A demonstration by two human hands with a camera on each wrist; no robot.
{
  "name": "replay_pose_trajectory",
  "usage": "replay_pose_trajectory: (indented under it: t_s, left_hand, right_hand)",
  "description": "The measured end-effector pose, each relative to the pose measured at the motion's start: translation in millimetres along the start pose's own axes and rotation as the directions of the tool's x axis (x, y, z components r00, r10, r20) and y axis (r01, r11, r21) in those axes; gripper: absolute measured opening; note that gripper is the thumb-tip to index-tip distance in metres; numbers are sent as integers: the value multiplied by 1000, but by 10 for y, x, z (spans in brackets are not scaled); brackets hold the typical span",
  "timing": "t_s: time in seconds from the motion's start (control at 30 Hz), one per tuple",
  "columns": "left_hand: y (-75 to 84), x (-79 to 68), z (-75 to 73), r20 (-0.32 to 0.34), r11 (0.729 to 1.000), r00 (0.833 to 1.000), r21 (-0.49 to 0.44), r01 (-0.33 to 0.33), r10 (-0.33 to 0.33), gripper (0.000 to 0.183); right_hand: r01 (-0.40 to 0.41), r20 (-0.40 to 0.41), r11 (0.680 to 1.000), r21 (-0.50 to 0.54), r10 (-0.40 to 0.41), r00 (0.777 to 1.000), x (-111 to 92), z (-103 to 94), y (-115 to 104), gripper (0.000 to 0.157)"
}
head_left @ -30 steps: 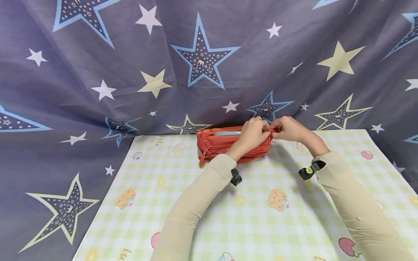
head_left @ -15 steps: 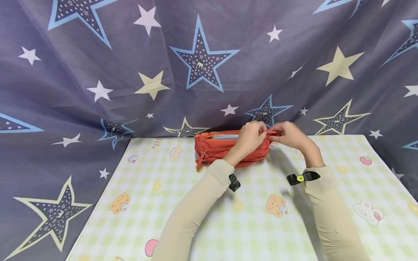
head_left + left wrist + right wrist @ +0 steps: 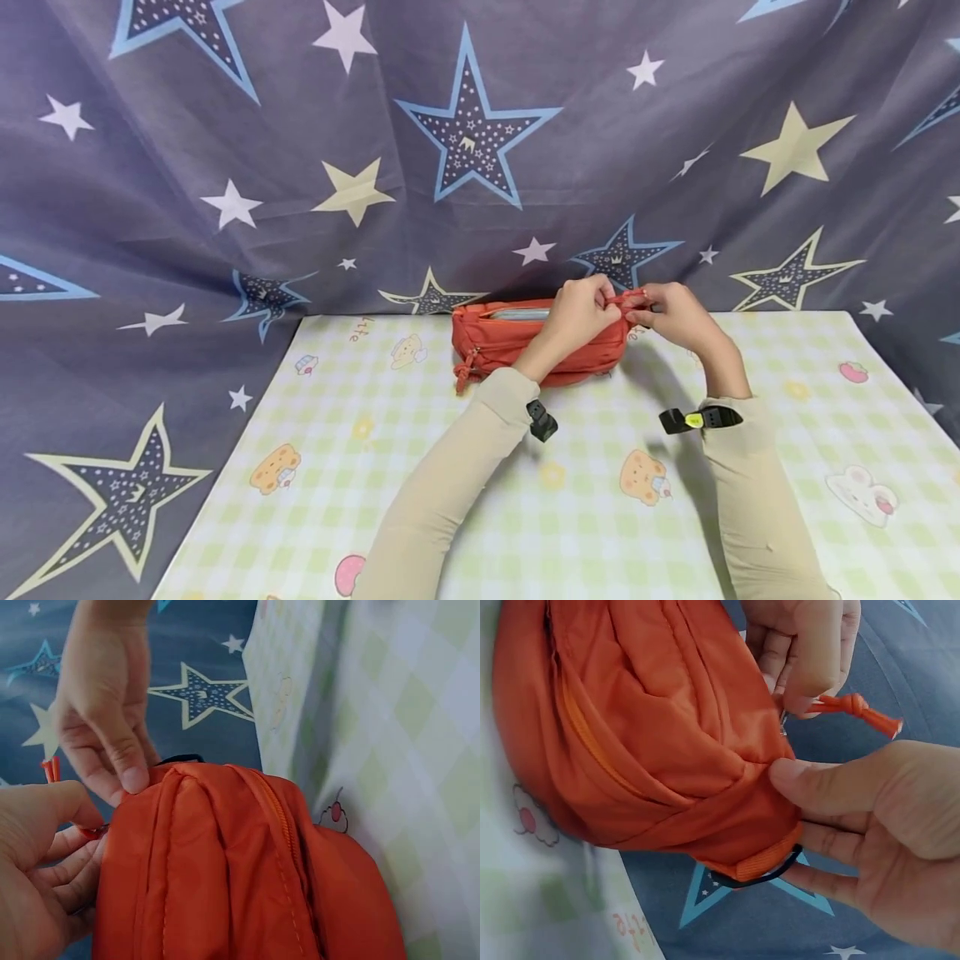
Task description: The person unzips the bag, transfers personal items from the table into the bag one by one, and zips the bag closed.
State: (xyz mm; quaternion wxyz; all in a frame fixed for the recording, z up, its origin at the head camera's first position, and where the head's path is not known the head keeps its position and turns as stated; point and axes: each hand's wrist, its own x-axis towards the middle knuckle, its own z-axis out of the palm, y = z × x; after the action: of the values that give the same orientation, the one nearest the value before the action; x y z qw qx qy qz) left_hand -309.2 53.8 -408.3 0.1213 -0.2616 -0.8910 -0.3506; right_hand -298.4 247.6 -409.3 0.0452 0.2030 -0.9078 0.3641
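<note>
An orange-red zippered pouch (image 3: 483,337) lies at the far edge of the table. Its top zip is partly undone, and something pale blue (image 3: 517,314) shows through the gap. My left hand (image 3: 573,312) pinches the zipper pull (image 3: 859,707), a knotted orange cord, near the pouch's right end. Beside it, my right hand (image 3: 678,315) grips that end between thumb and fingers, the thumb (image 3: 799,776) pressed on the fabric by the seam. A black loop (image 3: 761,879) sits on an orange tab under the right fingers.
A second zip with an orange cord tassel (image 3: 465,371) is on the pouch's front left. The table (image 3: 585,517) has a green checked cover. A dark star-patterned curtain (image 3: 300,108) hangs right behind the pouch.
My right forearm has swung inward and my right fingers have shifted at the pouch's end. The left hand keeps its place by the zip. The head view has shifted slightly.
</note>
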Motion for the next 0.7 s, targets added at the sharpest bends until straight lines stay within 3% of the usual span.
replay_pose_trajectory:
  t_s: [0.2, 0.3, 0.47, 0.7]
  left_hand:
    - [-26, -7, -65, 16, 992, 999, -113, 48, -47, 6]
    - [-65, 11, -136, 63, 974, 994, -204, 96, -84, 4]
    - [-104, 53, -267, 171, 894, 968, -382, 235, -182, 4]
    - [-116, 109, -366, 208, 814, 936, -464, 351, -285, 7]
  right_hand:
    - [35, -65, 999, -8, -36, 997, -23, 46, -32, 6]
    - [17, -87, 1000, -20, -19, 996, -15, 71, -60, 5]
    - [15, -156, 999, -51, -23, 987, 9, 139, -59, 5]
    - [42, -313, 996, -75, -64, 948, 72, 219, -27, 7]
